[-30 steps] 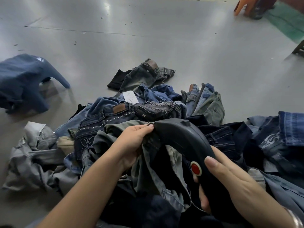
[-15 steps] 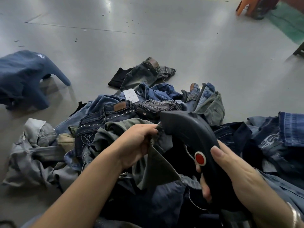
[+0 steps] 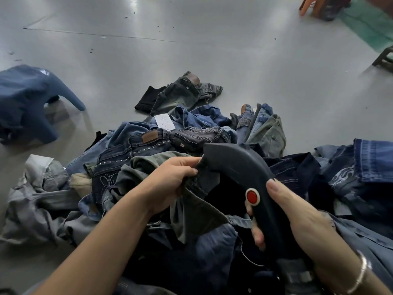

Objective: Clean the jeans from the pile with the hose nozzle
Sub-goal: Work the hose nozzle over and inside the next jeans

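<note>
Left hand (image 3: 170, 184) pinches jeans fold (image 3: 197, 184) taut; right hand (image 3: 297, 220) grips hose nozzle (image 3: 240, 167) (red button (image 3: 252, 196) untouched); keep mouth flush on cloth mid-pile.

Bare forearms, no sleeves; thin silver bangle (image 3: 361, 273) on the right wrist.

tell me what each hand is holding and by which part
The right hand grips the hose nozzle by its handle, thumb beside the red button. The left hand pinches a fold of the dark jeans under the nozzle's head.
</note>
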